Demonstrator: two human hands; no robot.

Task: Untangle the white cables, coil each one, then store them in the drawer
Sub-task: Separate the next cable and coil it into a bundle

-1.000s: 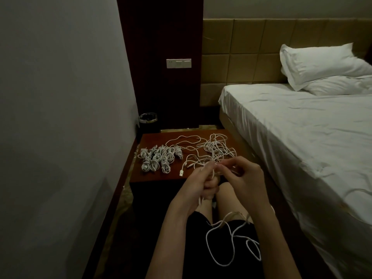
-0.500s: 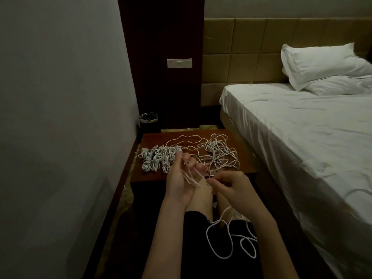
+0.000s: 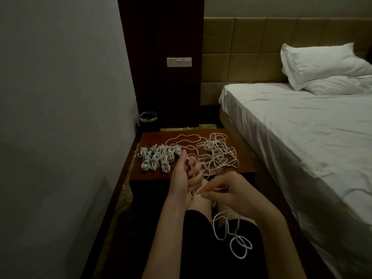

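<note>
Here cable [image 3: 227, 228] pinched between both hands' grip, slack below.

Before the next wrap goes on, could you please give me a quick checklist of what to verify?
1. Left hand raised with cable around its fingers: ok.
2. Right hand pinches the cable: ok.
3. Slack on the lap free of knots: cannot tell; it lies in loops.
4. Cable clear of the tangle on the table: cannot tell.
5. Room beside the coils: ok.
6. Drawer open: cannot tell; not seen.
</note>
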